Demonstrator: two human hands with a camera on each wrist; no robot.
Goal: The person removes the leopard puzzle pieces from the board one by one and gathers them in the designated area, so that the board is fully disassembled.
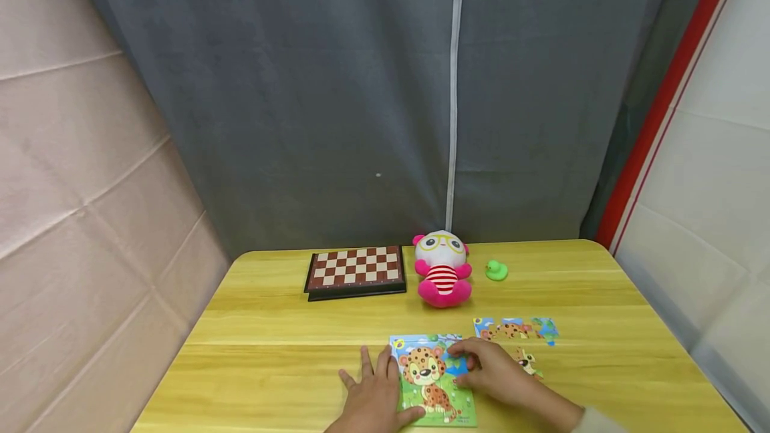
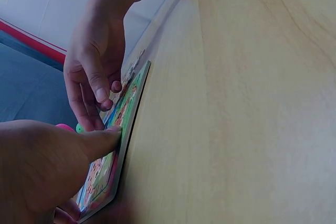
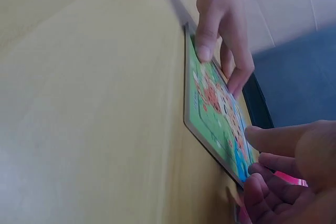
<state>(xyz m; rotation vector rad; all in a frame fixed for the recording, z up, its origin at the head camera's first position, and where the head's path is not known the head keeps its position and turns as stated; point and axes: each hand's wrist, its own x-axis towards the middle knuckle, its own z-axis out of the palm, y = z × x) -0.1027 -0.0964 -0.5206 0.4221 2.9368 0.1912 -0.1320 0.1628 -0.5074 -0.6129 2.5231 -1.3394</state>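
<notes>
Our left hand (image 1: 374,398) lies flat, thumb pressing the puzzle (image 1: 432,379), while our right hand (image 1: 494,371) rests curled fingertips on its far corner.

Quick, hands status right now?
Left hand: open, fingers flat, thumb on the leopard puzzle board.
Right hand: open, fingertips pressing on the board.

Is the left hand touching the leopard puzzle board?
Touching. In the left wrist view the left hand has its thumb pressed on the near edge of the leopard puzzle board; the head view agrees.
</notes>
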